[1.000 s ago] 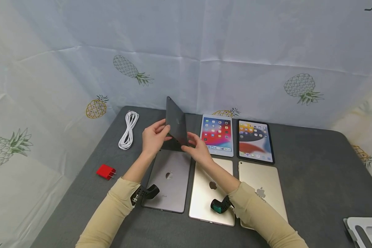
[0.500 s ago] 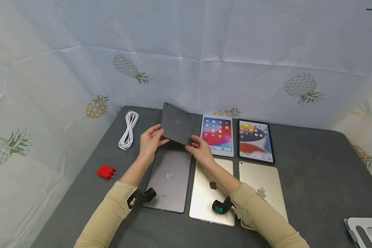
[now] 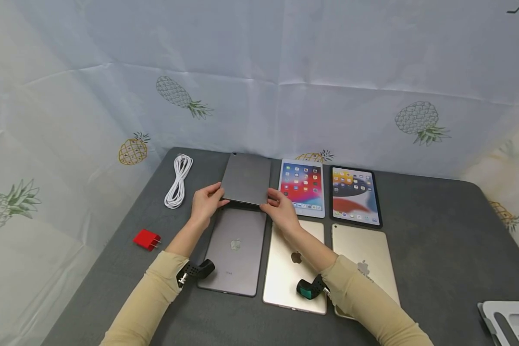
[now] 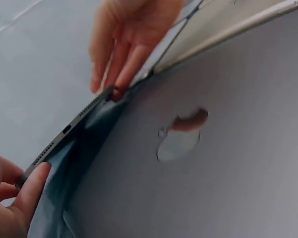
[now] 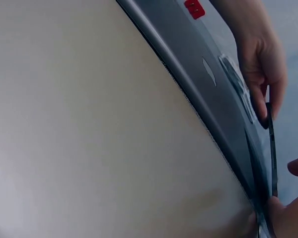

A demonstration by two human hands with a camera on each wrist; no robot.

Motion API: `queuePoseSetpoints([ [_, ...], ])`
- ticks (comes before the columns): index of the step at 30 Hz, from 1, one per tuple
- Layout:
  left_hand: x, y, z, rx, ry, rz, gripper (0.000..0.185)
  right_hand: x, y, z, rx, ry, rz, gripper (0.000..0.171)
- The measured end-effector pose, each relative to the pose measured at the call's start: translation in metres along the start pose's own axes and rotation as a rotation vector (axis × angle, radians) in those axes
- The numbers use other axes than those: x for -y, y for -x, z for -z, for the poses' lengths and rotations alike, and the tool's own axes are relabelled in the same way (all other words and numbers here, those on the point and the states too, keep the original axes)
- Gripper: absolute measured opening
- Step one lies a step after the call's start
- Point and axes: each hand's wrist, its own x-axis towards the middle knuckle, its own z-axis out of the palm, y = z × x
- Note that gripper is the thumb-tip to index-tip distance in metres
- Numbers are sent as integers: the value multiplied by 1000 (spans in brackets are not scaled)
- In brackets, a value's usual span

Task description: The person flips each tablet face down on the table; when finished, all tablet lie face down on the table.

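Both hands hold a dark grey tablet (image 3: pixel 246 178) by the corners of its near edge, its back facing up. My left hand (image 3: pixel 205 203) pinches the near left corner and my right hand (image 3: pixel 281 210) the near right corner. In the left wrist view the raised edge of the dark grey tablet (image 4: pixel 67 130) shows a charging port, with a gap below it. Just in front lies a grey tablet (image 3: pixel 233 254), back up. A gold tablet (image 3: pixel 281 283) lies under my right forearm, partly hidden by it.
A white tablet (image 3: pixel 302 185) and a black-framed tablet (image 3: pixel 355 194) lie screen up at the back. Another gold tablet (image 3: pixel 385 259) is partly under the right sleeve. A white cable (image 3: pixel 178 181) and red charger (image 3: pixel 147 239) lie left; a white stand (image 3: pixel 510 319) sits front right.
The dark grey tablet has tipped down from nearly upright to almost flat, back up, at the rear of the table. Both hands keep hold of its near corners.
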Motion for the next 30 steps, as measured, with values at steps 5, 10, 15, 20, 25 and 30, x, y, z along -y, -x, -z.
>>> queuePoseSetpoints([
  [5, 8, -5, 3, -27, -260, -36, 38, -1, 0, -2, 4, 21, 6, 60],
  [10, 12, -8, 3, -15, -415, -87, 38, -3, 3, -4, -4, 58, 18, 60],
  [15, 13, -9, 3, -23, -540, -161, 38, -1, 4, -5, -1, 64, 24, 61],
  [20, 14, -11, 1, -28, -608, -236, 37, 0, 3, -6, -6, 55, 17, 62],
  [25, 15, -11, -3, -40, -625, -290, 37, 0, 3, -8, -14, 44, 12, 64],
  [30, 15, -9, -5, -42, -645, -324, 40, 1, 2, -9, -13, 49, 7, 66],
])
